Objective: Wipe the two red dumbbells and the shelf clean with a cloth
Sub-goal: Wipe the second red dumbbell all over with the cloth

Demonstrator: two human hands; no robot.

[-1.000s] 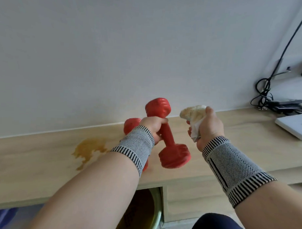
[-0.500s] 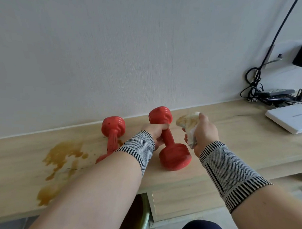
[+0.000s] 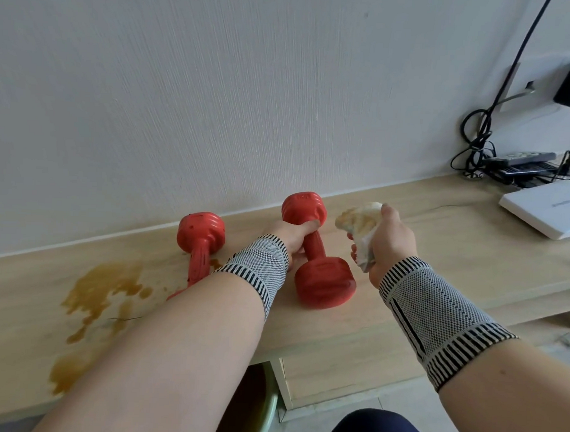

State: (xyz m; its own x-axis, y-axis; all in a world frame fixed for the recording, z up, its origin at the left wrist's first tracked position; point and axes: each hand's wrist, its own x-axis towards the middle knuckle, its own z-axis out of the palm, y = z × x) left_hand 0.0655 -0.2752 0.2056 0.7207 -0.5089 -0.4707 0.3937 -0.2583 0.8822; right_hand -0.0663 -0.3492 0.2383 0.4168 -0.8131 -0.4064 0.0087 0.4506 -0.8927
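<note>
Two red dumbbells lie on the pale wooden shelf [image 3: 453, 254] against the white wall. My left hand [image 3: 292, 237] grips the handle of the right dumbbell [image 3: 317, 265], which rests on the shelf. The left dumbbell [image 3: 200, 242] lies beside it, its near end hidden behind my left forearm. My right hand [image 3: 389, 242] holds a crumpled white cloth [image 3: 357, 223] stained brown, just right of the held dumbbell and above the shelf. A brown spill [image 3: 103, 290] spreads over the shelf at the left.
A white flat box [image 3: 548, 212] lies at the shelf's right end, with black devices and tangled cables [image 3: 518, 165] behind it. Below the shelf stands a green-rimmed bin [image 3: 267, 406]. A dark trouser knee [image 3: 379, 429] shows at the bottom edge.
My left hand has brought the dumbbell down from the air onto the shelf. My right hand with the cloth has dropped lower alongside it. The view has shifted left, showing more of the spill.
</note>
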